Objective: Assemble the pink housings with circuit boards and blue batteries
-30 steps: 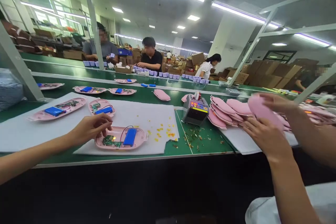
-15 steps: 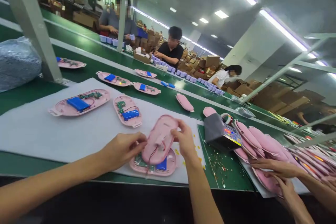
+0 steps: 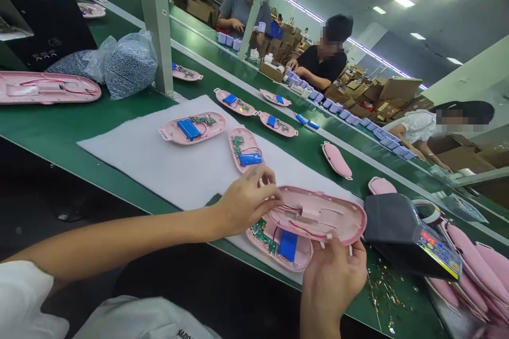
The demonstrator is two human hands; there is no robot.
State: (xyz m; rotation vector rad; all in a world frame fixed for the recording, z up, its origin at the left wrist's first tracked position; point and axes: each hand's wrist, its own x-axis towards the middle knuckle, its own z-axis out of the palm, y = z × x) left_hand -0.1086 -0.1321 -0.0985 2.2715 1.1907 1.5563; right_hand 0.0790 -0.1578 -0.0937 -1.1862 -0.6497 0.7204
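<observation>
My right hand [image 3: 336, 273] grips the near edge of a pink plastic shell half [image 3: 338, 217], tilted with its hollow inside facing me. At the shell's left end, my left hand [image 3: 250, 198] is closed, fingertips pinched where thin red and dark wires [image 3: 292, 207] run; whether they hold rim or wire I cannot tell. Below lies a second shell half [image 3: 306, 262] with a green circuit board [image 3: 262, 235] and a blue battery pack [image 3: 288, 246], partly covered by the raised half and my hands.
A white mat [image 3: 139, 153] bears more shells with batteries. Right of my hands stand a dark box with a lit display [image 3: 409, 235], scattered metal bits [image 3: 384, 291] and stacked pink shells [image 3: 473, 259]. A metal post [image 3: 153, 26] rises at left. Co-workers sit across the green bench.
The raised shell half has turned from steep to nearly level, and my right hand has moved from its upper edge to its near edge. My view has swung left.
</observation>
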